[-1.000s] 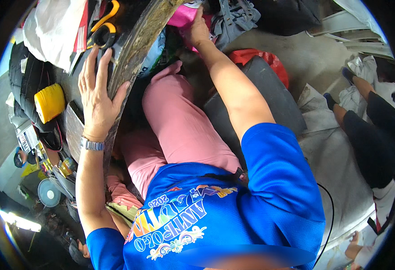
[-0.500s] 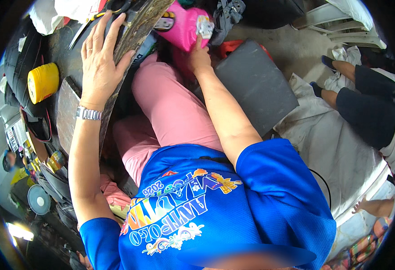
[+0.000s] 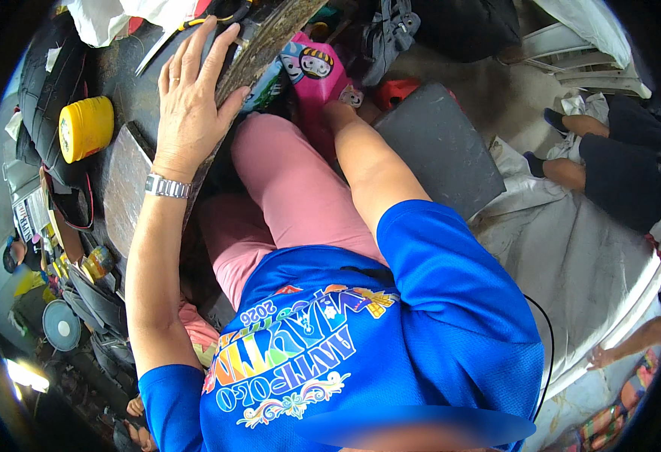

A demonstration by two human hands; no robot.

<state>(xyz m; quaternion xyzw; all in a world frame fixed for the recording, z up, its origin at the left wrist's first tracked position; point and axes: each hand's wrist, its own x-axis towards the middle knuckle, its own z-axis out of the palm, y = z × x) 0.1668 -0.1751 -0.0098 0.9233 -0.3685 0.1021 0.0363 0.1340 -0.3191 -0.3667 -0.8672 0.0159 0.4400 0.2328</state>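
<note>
My left hand (image 3: 195,105), with a metal-banded watch (image 3: 168,186) at the wrist, lies flat on the dark worktop (image 3: 131,87) along its worn edge, fingers spread and holding nothing. Just past its fingertips are scissors (image 3: 156,51) with yellow and black handles. My right hand (image 3: 337,114) reaches down beyond my knee to a bright pink bag (image 3: 317,75) printed with cartoon faces. Its fingers are out of sight at the bag, so any grip is hidden. A green and blue printed package (image 3: 269,87) sits between the bag and the worktop.
A yellow tub (image 3: 86,129) and a flat stone-like slab (image 3: 129,192) lie on the worktop. Right of my forearm stands a dark grey box-like seat (image 3: 442,147). Grey sandals (image 3: 391,38), a white plastic chair (image 3: 583,56), white sheeting (image 3: 549,248) and another person's legs (image 3: 583,147) lie beyond.
My right hand has gone from pointing on the pink bag's front to lower down, its fingers now hidden. The bag has shifted and turned, showing more printed faces. My left hand stays flat.
</note>
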